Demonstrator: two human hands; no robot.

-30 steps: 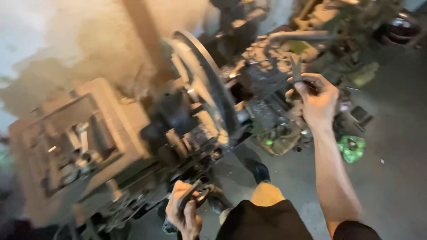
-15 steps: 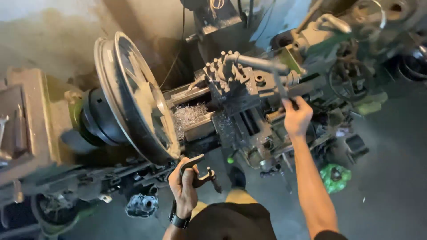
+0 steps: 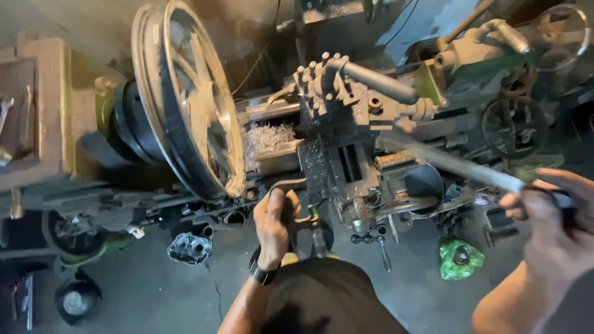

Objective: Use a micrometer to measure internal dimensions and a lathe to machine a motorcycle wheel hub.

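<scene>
Left hand: my left hand (image 3: 274, 224) was wrapped shut around the curved handle (image 3: 291, 185) low on the front of the lathe carriage (image 3: 346, 167), knuckles up, wrist straight below it.

Right hand: my right hand (image 3: 547, 219) was closed on the near end of the long metal bar (image 3: 451, 164), close to the camera and blurred, so I could not tell how the fingers sat.

Bar axis: the bar ran up and to the left from my right hand toward the tool post (image 3: 325, 93), its far end at the carriage.

Which hand was nearer: my left hand was right at the carriage; my right stood well off to the right, joined to it only through the bar.

Hands to each other: well apart, with the carriage between them.

Workpiece: the large spoked wheel (image 3: 185, 105) stood on edge on the spindle, left of the carriage and above my left hand.

Swarf: bright metal shavings (image 3: 267, 137) lay between the wheel and the tool post.
</scene>
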